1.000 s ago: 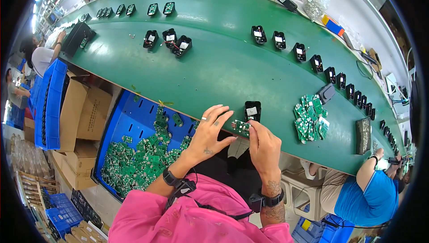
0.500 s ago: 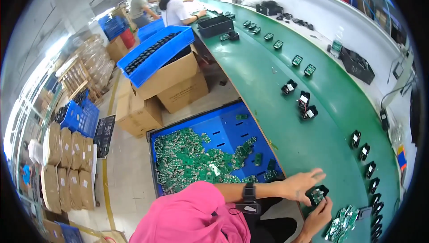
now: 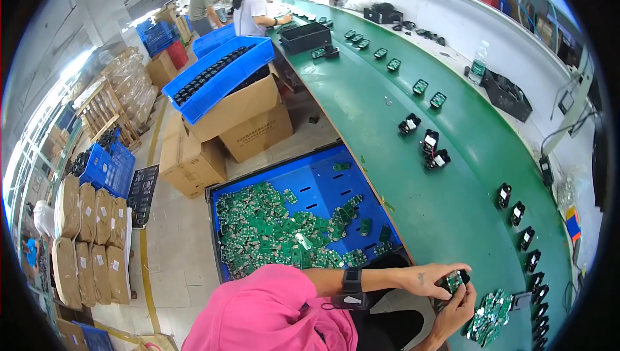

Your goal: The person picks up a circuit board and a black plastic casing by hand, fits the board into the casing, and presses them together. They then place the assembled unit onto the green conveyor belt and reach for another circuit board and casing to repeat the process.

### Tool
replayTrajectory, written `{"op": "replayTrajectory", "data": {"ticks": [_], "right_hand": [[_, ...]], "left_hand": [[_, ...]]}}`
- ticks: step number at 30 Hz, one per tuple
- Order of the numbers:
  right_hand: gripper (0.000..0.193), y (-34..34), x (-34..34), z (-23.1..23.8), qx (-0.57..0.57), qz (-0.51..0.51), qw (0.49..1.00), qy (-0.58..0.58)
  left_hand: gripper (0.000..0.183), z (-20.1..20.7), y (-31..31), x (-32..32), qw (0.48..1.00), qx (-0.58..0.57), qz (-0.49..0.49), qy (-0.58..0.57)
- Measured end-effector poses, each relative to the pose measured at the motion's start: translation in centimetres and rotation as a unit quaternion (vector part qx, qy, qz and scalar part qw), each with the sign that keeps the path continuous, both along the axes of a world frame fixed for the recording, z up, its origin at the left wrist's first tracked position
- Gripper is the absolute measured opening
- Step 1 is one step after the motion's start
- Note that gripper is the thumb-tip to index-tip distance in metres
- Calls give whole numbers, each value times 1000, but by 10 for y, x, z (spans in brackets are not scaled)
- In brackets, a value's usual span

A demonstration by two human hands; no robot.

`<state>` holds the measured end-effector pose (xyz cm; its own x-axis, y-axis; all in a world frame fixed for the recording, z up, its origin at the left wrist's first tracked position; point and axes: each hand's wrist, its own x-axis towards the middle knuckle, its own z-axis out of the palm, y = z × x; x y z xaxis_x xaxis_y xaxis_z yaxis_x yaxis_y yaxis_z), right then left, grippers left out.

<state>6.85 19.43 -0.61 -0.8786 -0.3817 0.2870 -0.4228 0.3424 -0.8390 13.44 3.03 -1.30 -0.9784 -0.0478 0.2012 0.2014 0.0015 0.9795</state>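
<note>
Between my hands, above the near edge of the green bench, is a small black housing with a green circuit board [image 3: 454, 280] in it. My left hand [image 3: 426, 280] wraps round its far and left sides, fingers bent over the rim. My right hand [image 3: 456, 313] grips it from the near right side, fingertips against the board's edge. Part of the housing is hidden behind the fingers. Just right of my right hand lies a heap of loose green circuit boards [image 3: 489, 317] on the bench.
A blue bin [image 3: 316, 186] with many circuit boards stands left of the green bench [image 3: 413, 215]. Black housings [image 3: 526, 238] line the bench's right side; more housings [image 3: 429, 141] lie farther up. Cardboard boxes [image 3: 255, 134] carry a blue crate [image 3: 261, 47]. Co-workers [image 3: 248, 12] are at the far end.
My left fingers, spread and raised before, have come down and closed round the housing. The right hand keeps its grip. The whole view has shifted slightly.
</note>
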Motion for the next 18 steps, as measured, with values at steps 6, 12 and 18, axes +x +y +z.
{"op": "replayTrajectory", "data": {"ticks": [6, 12, 18], "right_hand": [[24, -20, 20, 51, 48, 19, 998, 26], [21, 0, 31, 47, 1, 26, 999, 29], [20, 7, 42, 48, 0, 15, 999, 49]], "left_hand": [[66, 48, -20, 36, 957, 244, -80, -133], [58, 64, -4, 44, 963, 211, -57, -160], [53, 65, 5, 49, 960, 217, -53, -166]]}}
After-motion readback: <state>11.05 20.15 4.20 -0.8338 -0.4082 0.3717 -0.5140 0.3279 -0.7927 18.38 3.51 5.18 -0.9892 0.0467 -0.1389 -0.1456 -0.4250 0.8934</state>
